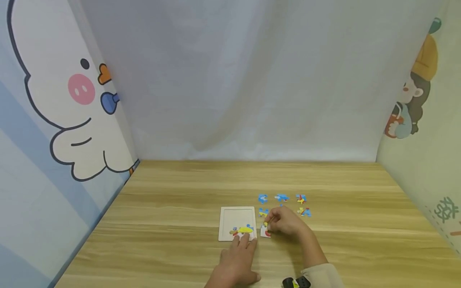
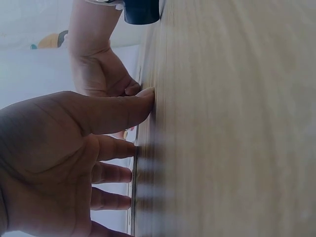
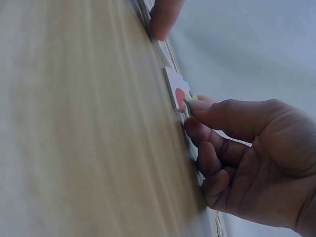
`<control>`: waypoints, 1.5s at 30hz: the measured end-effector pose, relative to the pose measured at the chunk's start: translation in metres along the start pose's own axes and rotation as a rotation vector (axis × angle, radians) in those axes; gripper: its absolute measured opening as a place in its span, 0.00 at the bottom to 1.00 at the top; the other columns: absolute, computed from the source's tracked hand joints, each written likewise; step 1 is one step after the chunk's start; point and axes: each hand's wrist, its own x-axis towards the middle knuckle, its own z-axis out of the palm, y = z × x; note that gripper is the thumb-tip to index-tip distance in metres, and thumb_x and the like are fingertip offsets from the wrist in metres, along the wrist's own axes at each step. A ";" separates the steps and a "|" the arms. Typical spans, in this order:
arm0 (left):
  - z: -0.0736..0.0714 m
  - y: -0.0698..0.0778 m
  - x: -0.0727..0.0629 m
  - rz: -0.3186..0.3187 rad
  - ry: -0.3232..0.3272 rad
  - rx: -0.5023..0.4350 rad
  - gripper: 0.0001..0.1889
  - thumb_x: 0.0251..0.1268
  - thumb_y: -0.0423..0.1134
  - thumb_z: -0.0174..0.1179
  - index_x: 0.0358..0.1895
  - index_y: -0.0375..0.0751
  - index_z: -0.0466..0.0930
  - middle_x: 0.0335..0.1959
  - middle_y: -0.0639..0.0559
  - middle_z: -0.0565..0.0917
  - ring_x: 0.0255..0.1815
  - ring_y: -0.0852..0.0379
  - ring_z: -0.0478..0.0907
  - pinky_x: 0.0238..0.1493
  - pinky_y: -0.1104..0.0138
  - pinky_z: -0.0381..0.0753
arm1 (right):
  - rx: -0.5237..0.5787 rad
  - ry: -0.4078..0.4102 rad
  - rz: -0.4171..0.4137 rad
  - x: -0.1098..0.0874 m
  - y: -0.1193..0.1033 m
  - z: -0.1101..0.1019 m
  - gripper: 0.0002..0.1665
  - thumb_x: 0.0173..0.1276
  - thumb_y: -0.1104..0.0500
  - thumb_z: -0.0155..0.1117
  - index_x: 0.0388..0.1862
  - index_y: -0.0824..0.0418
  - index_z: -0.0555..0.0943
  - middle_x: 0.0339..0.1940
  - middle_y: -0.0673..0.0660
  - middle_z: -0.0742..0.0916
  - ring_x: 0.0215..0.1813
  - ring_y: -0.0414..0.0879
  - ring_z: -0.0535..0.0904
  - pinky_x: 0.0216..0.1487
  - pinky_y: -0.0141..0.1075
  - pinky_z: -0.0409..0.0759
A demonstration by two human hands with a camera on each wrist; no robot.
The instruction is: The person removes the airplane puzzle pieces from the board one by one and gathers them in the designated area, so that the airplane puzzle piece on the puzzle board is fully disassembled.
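Observation:
A pale square puzzle tray [image 1: 234, 218] lies on the table, with joined yellow, blue and red pieces [image 1: 246, 230] along its lower right part. My left hand [image 1: 237, 258] rests its extended fingertips on the tray's near edge; in the left wrist view the thumb [image 2: 121, 111] stretches out apart from the fingers. Just right of the tray, my right hand [image 1: 286, 221] pinches a white, red and yellow jigsaw piece [image 3: 175, 89] between thumb and forefinger. The other right-hand fingers [image 3: 210, 160] curl in toward the palm.
Loose jigsaw pieces lie in rows beyond the right hand, among them a blue one [image 1: 281, 197], a blue-red one [image 1: 301, 198] and a blue-yellow one [image 1: 263, 212]. A white curtain [image 1: 252, 100] hangs behind the wooden table [image 1: 162, 224], with printed cloths at both sides.

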 end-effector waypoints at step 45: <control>0.003 0.013 -0.001 -0.042 -0.064 0.071 0.48 0.45 0.59 0.68 0.68 0.38 0.60 0.69 0.44 0.59 0.61 0.43 0.61 0.52 0.48 0.68 | -0.105 -0.090 -0.131 0.037 -0.029 0.007 0.11 0.64 0.64 0.61 0.45 0.64 0.83 0.39 0.55 0.85 0.38 0.45 0.77 0.39 0.40 0.76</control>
